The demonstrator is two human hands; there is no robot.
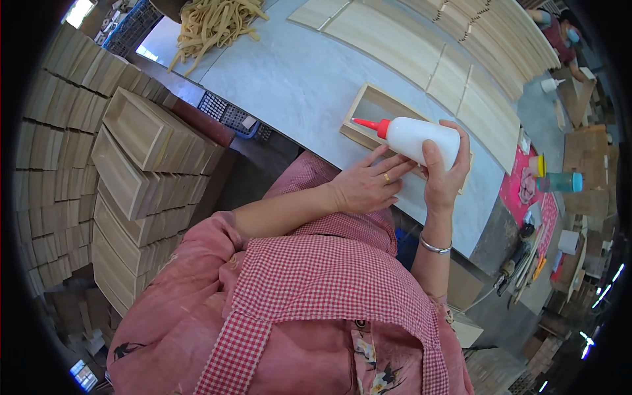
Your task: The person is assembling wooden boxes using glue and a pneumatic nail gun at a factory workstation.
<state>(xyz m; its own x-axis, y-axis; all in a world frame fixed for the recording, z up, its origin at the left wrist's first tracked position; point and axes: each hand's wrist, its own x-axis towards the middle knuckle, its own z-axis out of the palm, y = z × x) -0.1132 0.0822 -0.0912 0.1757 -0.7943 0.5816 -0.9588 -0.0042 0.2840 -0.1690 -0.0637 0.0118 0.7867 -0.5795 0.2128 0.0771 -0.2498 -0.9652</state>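
Note:
My right hand is wrapped round a white squeeze bottle, tilted so its red nozzle points left. The bottle is over a shallow wooden box on the table and hides much of it. My left hand, with a ring on one finger, reaches to the box's near side below the bottle. Its fingers are stretched out and slightly apart, gripping nothing that I can see. Whether the fingertips touch the box or the bottle I cannot tell.
Pale wooden panels line the table's far side. Wood strips lie in a heap at far left. Stacked wooden boxes stand left of the table. At right are a teal jar, tools and a person working.

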